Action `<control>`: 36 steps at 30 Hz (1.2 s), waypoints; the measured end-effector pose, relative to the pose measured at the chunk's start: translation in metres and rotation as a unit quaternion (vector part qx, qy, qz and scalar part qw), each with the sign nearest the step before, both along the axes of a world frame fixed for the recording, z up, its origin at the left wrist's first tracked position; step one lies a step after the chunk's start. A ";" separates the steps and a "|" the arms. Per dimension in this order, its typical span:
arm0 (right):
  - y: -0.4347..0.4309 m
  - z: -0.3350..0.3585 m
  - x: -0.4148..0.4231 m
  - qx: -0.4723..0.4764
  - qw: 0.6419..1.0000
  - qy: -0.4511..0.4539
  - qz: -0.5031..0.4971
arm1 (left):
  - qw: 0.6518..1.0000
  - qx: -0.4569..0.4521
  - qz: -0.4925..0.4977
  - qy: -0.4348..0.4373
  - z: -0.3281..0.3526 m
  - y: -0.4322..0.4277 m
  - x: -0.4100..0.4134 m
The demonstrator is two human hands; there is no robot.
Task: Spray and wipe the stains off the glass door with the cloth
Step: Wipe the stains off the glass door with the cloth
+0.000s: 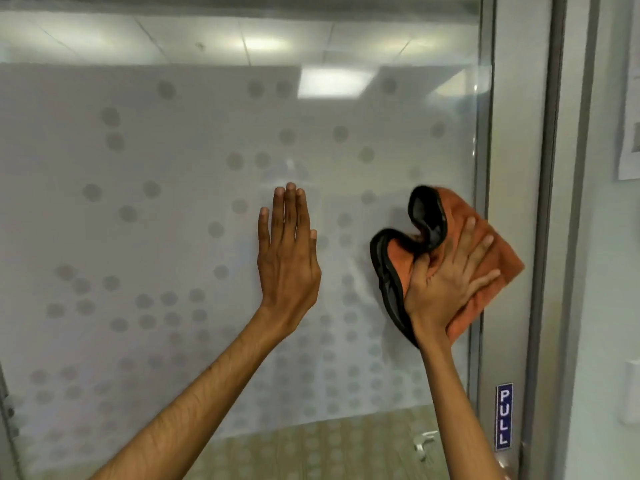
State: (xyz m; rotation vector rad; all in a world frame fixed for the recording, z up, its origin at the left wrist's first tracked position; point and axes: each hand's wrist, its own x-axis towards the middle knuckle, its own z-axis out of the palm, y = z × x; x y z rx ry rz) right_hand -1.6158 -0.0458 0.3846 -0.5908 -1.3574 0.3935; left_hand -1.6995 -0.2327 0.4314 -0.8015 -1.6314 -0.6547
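The glass door (173, 202) fills the view, frosted with a pattern of grey dots. My left hand (287, 258) lies flat against the glass near the middle, fingers together and pointing up, holding nothing. To its right, my right hand (446, 282) presses an orange cloth with a black border (498, 258) against the glass close to the door's right edge. The cloth is bunched, with its black edge curling up and to the left of the hand. No spray bottle is in view.
The door's grey metal frame (512, 168) runs down the right side, bearing a blue PULL sign (504, 415). A wall with a pinned paper (628, 133) lies further right. Ceiling lights reflect in the clear upper glass.
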 end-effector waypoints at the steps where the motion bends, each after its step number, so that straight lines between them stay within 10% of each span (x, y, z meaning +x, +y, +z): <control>1: -0.003 -0.018 0.000 0.000 1.000 -0.004 -0.002 | 1.000 0.001 0.003 -0.006 -0.010 -0.003 -0.001; 13: -0.057 -0.094 -0.021 -0.070 0.997 -0.038 0.024 | 0.997 -0.015 0.022 -0.076 -0.090 -0.056 -0.019; 36: -0.263 -0.048 -0.114 0.092 0.986 -0.132 0.035 | 0.994 -0.007 0.075 -0.079 -0.100 -0.266 -0.103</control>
